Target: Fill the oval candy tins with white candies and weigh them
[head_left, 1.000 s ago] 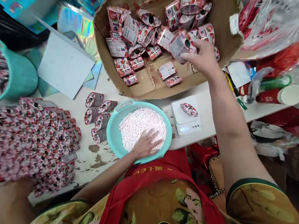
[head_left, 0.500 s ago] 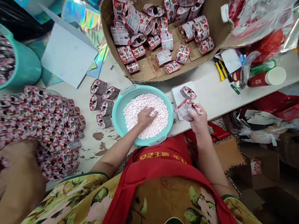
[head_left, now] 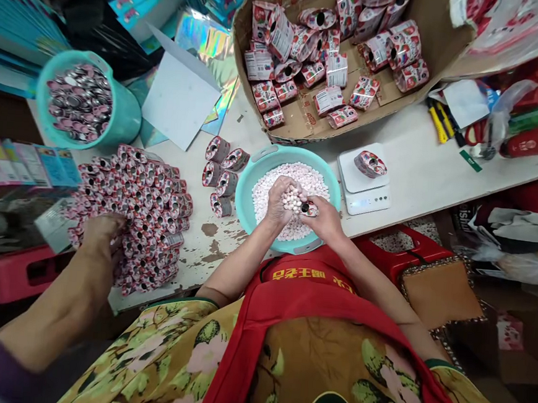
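The left hand [head_left: 275,203] is cupped over the basin [head_left: 245,190], its fingers curled round a heap of pellets [head_left: 292,198]. The right hand [head_left: 327,220] grips a pack [head_left: 312,210] between thumb and fingers, right against the left hand's heap, with a dark hole in the pack facing up; whether any pellets are inside cannot be told. Below both hands, more pellets lie spread in the basin.

Taking the basin as the dial's centre, a scale [head_left: 369,201] sits at 3 o'clock, just beside the rim, with a second pack [head_left: 370,164] on its plate. At 1 o'clock a box [head_left: 449,48] holds a jumble of other packs [head_left: 277,34], leaning, stacked and lying flat. Five packs [head_left: 211,174] form a loose cluster near the rim at 9 o'clock. Farther out, between 8 and 9, a big pile [head_left: 151,217] of packs covers the table [head_left: 419,182], with a co-worker's hand [head_left: 103,229] at it. At 10 o'clock are a white card [head_left: 179,98] and, beyond it, a bucket [head_left: 126,116] of shiny round pieces [head_left: 78,103]. Yellow tools [head_left: 437,123] lie at 2 o'clock, with a red cup [head_left: 527,144] farther right
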The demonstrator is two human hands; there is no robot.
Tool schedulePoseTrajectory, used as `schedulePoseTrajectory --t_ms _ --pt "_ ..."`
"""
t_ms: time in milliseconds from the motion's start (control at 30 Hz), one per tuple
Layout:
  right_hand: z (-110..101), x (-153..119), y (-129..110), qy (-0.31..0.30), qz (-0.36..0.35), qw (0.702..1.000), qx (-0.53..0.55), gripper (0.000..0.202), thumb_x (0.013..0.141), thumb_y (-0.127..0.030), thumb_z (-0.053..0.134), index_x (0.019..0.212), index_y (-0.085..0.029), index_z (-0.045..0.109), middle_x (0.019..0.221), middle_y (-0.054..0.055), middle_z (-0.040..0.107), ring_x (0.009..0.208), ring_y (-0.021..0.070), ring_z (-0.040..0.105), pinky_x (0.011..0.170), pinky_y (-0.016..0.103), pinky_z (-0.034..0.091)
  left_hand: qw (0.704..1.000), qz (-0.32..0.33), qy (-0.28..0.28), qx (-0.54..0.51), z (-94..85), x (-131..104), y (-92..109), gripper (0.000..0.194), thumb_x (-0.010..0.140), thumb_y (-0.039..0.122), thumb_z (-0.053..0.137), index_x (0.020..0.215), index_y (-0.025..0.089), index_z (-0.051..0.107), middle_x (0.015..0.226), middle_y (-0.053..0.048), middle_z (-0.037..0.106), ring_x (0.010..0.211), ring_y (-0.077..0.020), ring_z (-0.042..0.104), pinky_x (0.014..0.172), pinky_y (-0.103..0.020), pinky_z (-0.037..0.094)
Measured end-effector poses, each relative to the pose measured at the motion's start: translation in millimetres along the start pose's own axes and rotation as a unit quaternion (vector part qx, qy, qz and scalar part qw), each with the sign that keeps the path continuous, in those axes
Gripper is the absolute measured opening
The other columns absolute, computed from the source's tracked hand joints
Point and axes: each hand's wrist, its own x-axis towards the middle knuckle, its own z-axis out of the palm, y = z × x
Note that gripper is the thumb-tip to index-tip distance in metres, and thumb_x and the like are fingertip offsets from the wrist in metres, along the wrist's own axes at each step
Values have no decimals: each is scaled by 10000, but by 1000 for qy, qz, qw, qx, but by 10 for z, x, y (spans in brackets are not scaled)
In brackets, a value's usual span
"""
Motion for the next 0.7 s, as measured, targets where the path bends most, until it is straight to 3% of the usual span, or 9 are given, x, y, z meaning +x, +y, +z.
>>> schedulePoseTrajectory --t_ms 167,400,567,700 --pt "123 60 -39 -7 7 1000 -23 337 730 -312 761 1046 -228 682 1108 66 717 1041 284 664 897 402 529 999 22 14 -40 82 -4 -15 414 752 558 706 798 201 502 738 -2 598 659 -141 636 648 -272 530" --pt "117 66 -44 -20 37 999 -24 321 725 -290 719 1030 -195 690 1043 73 725 976 280 673 867 380 521 999 23 30 -15 114 95 -84 390 756 488 772 868 197 537 614 47 559 512 -101 553 569 -235 475" --pt "74 55 -48 25 43 999 -15 356 714 -316 716 1050 -204 681 1082 68 719 1008 285 667 884 389 524 999 23 33 -15 151 86 -86 406 732 467 801 760 187 508 705 21 599 583 -102 586 587 -234 478" --pt "66 56 -51 38 30 998 -48 266 735 -336 696 976 -226 670 1025 63 715 954 276 659 838 375 528 998 50 21 -16 193 124 -96 374 795 456 762 748 190 503 673 40 557 552 -82 553 574 -223 462"
